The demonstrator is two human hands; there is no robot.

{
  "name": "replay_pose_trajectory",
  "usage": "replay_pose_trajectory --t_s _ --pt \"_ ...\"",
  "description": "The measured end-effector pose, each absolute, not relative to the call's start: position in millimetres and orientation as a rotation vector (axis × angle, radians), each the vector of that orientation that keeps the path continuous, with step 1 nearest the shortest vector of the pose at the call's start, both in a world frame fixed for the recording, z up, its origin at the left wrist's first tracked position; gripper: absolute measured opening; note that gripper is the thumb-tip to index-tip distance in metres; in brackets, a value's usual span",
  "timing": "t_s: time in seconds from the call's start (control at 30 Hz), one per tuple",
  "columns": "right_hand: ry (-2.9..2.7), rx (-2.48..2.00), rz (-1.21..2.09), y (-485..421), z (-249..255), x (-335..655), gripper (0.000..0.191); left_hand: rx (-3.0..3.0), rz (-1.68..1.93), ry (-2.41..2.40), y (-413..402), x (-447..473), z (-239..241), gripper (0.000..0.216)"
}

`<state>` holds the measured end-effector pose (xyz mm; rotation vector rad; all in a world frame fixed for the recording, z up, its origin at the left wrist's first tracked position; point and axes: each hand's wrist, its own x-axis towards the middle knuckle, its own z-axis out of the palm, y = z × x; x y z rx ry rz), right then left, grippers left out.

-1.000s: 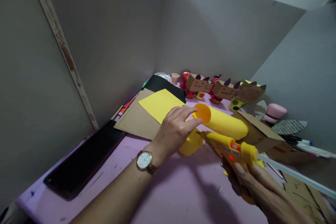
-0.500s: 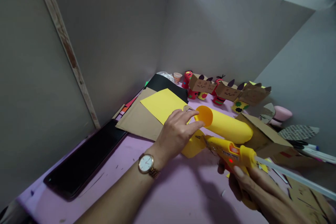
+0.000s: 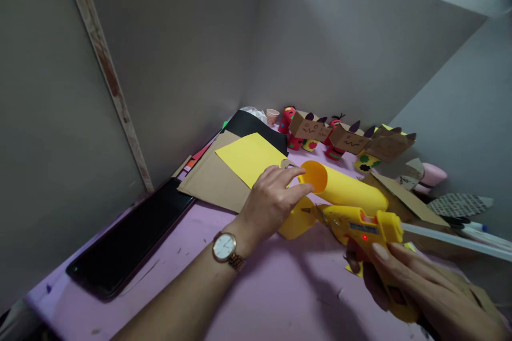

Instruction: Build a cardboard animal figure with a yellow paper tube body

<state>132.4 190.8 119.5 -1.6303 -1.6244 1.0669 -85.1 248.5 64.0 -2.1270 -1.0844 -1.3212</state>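
My left hand (image 3: pixel 274 194), with a watch (image 3: pixel 224 247) on its wrist, pinches the near rim of a yellow paper tube (image 3: pixel 352 189) between thumb and fingers. The tube lies on its side, its open end facing me. In my right hand (image 3: pixel 416 282) is a yellow hot glue gun (image 3: pixel 360 226), its red light lit and a clear glue stick (image 3: pixel 456 240) sticking out the back. The gun's nozzle points left, just below the tube's open end. Under my left fingers sits a cut yellow paper piece (image 3: pixel 296 224).
A black phone-like slab (image 3: pixel 132 240) lies at the left. Behind my left hand are a yellow sheet (image 3: pixel 250 157), a brown envelope (image 3: pixel 216 181) and black paper (image 3: pixel 256 130). Cardboard-faced figures (image 3: pixel 312 129) line the back. At right stand a cardboard box (image 3: pixel 404 197) and pens (image 3: pixel 472 226).
My right hand has shifted right with the glue gun, and the nozzle is a little farther from my left hand. My left hand keeps its hold on the tube.
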Motion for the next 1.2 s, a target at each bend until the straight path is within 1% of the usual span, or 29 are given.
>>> replay_pose_trajectory --t_s 0.13,0.47,0.67,1.1,1.2 --pt "-1.569 -1.693 1.070 196 120 139 0.041 -2.128 -1.351 -1.060 250 -84 62 0.024" --pt "-1.723 -1.666 1.101 192 120 145 0.044 -2.160 -1.334 -1.081 247 -85 59 0.022" --pt "-1.574 -1.706 1.026 184 126 131 0.044 -2.157 -1.313 -1.076 246 -87 57 0.024" --pt "-1.768 -1.660 0.971 185 118 137 0.046 -2.172 -1.333 -1.111 243 -86 56 0.023" --pt "-1.806 -1.624 1.017 182 116 146 0.044 -2.204 -1.362 -1.145 241 -86 54 0.022"
